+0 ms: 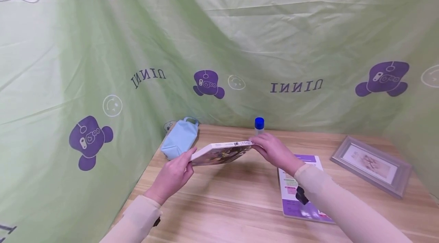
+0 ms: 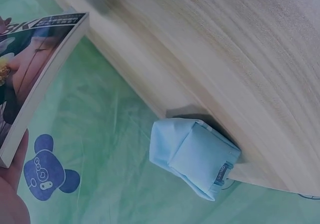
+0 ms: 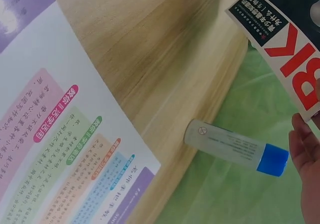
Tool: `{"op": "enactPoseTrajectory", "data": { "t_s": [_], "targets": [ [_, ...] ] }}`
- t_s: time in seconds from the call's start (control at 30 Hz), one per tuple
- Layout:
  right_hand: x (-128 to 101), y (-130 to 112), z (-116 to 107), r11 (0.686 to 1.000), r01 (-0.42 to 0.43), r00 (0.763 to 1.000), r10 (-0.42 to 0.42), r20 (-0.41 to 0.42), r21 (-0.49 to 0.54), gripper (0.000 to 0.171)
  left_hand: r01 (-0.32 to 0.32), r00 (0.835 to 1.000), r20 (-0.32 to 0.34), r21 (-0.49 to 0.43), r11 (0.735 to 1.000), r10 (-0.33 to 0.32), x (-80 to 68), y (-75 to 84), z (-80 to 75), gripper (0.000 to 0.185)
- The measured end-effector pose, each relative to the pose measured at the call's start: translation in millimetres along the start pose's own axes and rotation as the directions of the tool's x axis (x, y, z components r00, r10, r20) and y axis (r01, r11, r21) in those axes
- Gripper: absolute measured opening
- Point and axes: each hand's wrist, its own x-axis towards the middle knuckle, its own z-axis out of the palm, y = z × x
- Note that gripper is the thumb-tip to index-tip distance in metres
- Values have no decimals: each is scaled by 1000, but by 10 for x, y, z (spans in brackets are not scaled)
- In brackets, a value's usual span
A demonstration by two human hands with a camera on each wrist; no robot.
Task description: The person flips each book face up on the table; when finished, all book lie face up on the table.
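Both hands hold a thick paperback book (image 1: 223,153) tilted above the wooden table. My left hand (image 1: 173,176) grips its left end, thumb underneath; in the left wrist view the book (image 2: 37,58) shows a picture cover and a pale page edge. Its far right corner is pinched by my right hand (image 1: 274,151). Large red letters mark the book (image 3: 285,48) in the right wrist view. Just behind the right hand stands a clear bottle with a blue cap (image 1: 259,123). Below the right forearm lies a purple-and-white booklet (image 1: 291,207), partly covered by the sleeve.
A light blue pouch (image 1: 180,139) with a loop handle lies at the table's back left. At the right is a grey picture frame (image 1: 372,165), lying flat. Green printed cloth (image 1: 240,41) hangs round the table (image 1: 212,205) at the back and sides.
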Motion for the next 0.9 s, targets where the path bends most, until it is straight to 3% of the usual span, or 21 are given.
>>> {"op": "enactPoseTrajectory", "data": {
  "t_s": [0.2,0.57,0.9],
  "targets": [
    [3,-2,-11,1000,-1,1000,1,3,-1,29,40,999,25,-13,999,-40,-13,-14,13,51],
    [7,-6,-33,1000,-24,999,23,24,3,28,104,995,9,-43,994,-104,-32,-29,39,65],
    [15,-20,-34,997,-71,996,71,55,2,25,141,990,-19,-71,987,-142,-60,-40,80,61]
  ]
}}
